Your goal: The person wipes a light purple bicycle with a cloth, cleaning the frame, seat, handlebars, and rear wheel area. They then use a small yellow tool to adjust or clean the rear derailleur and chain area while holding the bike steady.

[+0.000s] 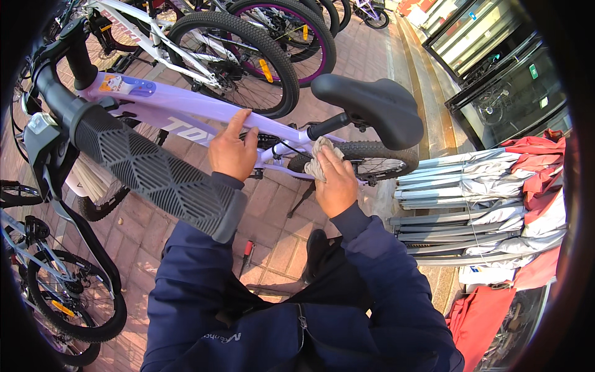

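Status: cloth work on the lilac bike point(176, 101) looks mid-job, not finished. Bike lies across the upper half of the view, handlebar point(155, 170) toward 9 o'clock, saddle point(378, 110) toward 1.

Right hand point(338, 186), just off centre toward 3 o'clock: grip closed on a crumpled pale cloth point(320, 160), fingers flat over it, no real gap. Cloth sits at the rear of the frame, below the saddle and just ahead of the rear wheel point(372, 150). Exact contact point is hidden under the cloth.

Left hand point(232, 152), 10 o'clock: index and thumb spread, index at the top tube point(204, 108). Other fingers tucked out of sight, so can't tell if that grip is hooked round the tube or just resting. Reads as a steadying hand.

Done: top tube looks bright, no obvious dirt at this resolution, but can't confirm the cloth has covered it. Cartoon decal point(127, 85) at 10 o'clock, up front, in place. Saddle and handlebar mounted.

Left: rear frame area under the cloth looks like the open item. Wheel and lower tubes: can't call either way. Red-handled tool point(248, 249) lies on the paving point(273, 217) at 7 o'clock, in neither hand.
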A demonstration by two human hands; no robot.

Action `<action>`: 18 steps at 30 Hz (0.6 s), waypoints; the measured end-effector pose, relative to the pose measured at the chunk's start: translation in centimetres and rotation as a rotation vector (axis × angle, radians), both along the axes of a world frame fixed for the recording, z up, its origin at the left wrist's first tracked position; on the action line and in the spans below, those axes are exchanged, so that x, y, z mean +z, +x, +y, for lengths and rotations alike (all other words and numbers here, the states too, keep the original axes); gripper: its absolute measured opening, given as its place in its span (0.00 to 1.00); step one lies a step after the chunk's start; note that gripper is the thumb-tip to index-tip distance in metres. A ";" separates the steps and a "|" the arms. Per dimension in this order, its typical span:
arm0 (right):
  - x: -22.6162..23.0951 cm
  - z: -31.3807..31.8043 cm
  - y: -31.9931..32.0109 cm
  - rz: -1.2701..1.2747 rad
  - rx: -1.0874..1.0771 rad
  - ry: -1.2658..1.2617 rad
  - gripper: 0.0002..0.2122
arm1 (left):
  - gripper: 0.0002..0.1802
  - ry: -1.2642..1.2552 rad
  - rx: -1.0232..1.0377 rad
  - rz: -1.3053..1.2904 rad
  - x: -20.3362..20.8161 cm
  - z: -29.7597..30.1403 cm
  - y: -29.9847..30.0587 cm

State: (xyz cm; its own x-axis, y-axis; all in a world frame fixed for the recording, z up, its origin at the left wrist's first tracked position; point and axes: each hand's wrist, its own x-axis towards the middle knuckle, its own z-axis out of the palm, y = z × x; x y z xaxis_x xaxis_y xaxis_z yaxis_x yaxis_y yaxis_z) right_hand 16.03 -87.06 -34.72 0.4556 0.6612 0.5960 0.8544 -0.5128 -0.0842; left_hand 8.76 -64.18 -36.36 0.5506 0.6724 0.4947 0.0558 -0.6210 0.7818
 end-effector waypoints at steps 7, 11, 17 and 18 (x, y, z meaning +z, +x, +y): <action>1.7 7.5 1.4 -0.223 -0.312 -0.350 0.18 | 0.20 -0.004 -0.014 -0.028 0.1 -0.1 0.0; 3.8 10.6 2.5 0.076 -0.294 -0.597 0.11 | 0.20 -0.010 -0.002 -0.002 0.0 -0.1 0.1; 0.3 8.2 1.8 -0.015 -0.281 -0.284 0.21 | 0.20 -0.028 0.005 0.032 0.2 -0.1 -0.1; -0.8 6.8 1.5 -0.067 -0.223 -0.263 0.23 | 0.20 -0.022 -0.002 0.012 0.2 0.0 -0.1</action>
State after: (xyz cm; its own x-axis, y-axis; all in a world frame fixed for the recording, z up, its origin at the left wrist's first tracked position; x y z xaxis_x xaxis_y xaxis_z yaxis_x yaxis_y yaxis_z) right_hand 17.58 -80.23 -35.57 0.5722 0.6843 0.4521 0.7177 -0.6845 0.1277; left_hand 8.65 -64.21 -36.12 0.5575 0.6820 0.4734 0.0641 -0.6039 0.7944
